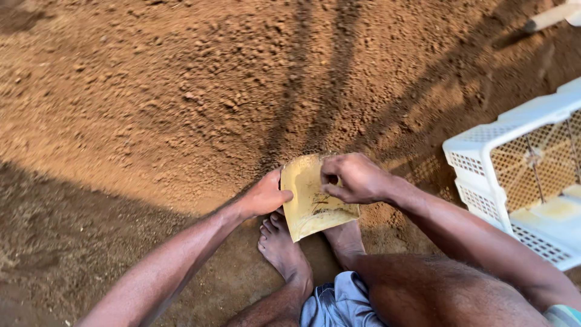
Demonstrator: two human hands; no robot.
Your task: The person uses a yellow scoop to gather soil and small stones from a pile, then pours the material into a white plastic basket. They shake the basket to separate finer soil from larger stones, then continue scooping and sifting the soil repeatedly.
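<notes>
Both hands hold a small yellow plastic bag just above my bare feet. My left hand grips the bag's left edge with thumb on top. On the upper right corner, my right hand pinches the bag with curled fingers. The bag looks flat and smeared with soil. A large heap of loose brown soil rises right in front of the hands.
A white perforated plastic crate stands at the right, lying tilted with its open side toward me. A pale handle-like object shows at the top right corner. Dark damp ground lies at the lower left.
</notes>
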